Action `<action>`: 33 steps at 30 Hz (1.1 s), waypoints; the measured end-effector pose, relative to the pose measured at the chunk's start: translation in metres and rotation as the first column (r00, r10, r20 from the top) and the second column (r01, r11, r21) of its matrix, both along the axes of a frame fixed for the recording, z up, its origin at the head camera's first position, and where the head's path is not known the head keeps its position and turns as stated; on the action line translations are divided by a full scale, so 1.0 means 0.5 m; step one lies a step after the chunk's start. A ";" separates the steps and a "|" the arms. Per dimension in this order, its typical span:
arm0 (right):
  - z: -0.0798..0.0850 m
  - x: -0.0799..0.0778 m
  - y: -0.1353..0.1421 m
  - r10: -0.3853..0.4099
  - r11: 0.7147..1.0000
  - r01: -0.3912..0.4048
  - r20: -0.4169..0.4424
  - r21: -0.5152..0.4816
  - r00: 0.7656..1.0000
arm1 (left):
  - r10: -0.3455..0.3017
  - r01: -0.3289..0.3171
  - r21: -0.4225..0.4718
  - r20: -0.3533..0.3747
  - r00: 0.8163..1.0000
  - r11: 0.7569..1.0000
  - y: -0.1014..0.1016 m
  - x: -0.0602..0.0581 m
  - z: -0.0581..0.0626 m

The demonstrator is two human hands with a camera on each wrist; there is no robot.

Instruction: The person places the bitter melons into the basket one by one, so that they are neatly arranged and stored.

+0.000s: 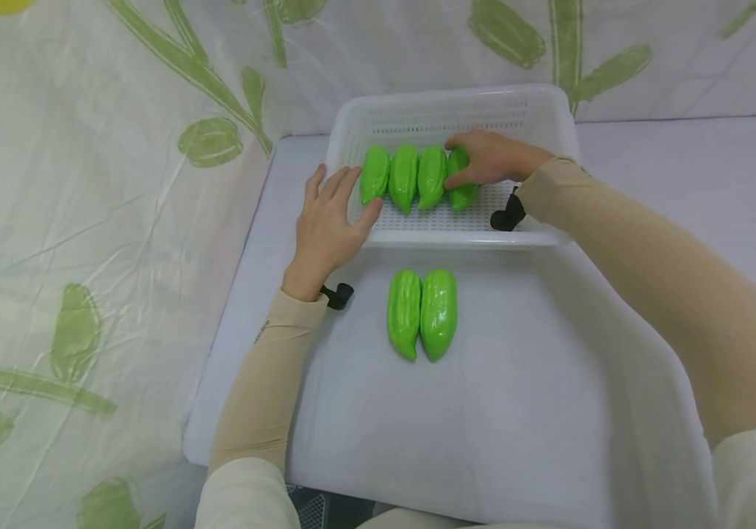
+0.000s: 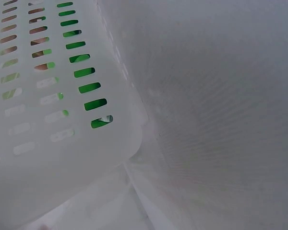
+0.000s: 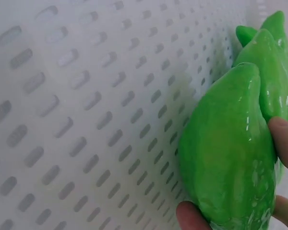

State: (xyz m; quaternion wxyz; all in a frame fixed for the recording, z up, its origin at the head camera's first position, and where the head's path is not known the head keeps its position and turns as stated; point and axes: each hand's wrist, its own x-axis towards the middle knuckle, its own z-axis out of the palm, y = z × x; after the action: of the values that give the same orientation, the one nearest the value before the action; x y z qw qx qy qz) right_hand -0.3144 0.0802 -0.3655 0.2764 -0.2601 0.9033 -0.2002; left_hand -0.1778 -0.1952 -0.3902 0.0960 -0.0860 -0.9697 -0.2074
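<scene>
Right hand (image 1: 493,156) pinches rightmost green pepper (image 1: 462,196) in perforated white basket (image 1: 457,239); left hand (image 1: 328,228), fingers spread, perhaps touching it. Four peppers (image 1: 404,176) in, two peppers (image 1: 439,312) left outside.

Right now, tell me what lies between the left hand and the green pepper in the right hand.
In the head view, three other green peppers lie between them, side by side in the white basket.
</scene>
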 end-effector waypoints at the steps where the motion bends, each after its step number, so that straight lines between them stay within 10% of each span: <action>1: -0.002 -0.001 0.000 -0.004 1.000 0.004 0.003 -0.003 1.000 | -0.001 0.001 -0.001 0.001 1.000 1.000 -0.001 0.000 0.000; 24: -0.005 -0.001 0.004 -0.080 0.997 0.080 0.033 -0.008 0.996 | 0.006 -0.006 -0.006 0.007 1.000 1.000 -0.001 0.000 -0.002; 33: 0.013 0.003 0.006 -0.082 0.996 0.083 -0.077 0.009 0.994 | 0.002 -0.002 -0.010 -0.004 1.000 1.000 -0.001 0.000 -0.002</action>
State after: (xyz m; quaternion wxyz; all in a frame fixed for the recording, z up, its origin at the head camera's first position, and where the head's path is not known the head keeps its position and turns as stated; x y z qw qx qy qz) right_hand -0.3131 0.0834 -0.3589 0.2346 -0.2283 0.9244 -0.1957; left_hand -0.1780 -0.1954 -0.3910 0.0976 -0.0860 -0.9706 -0.2024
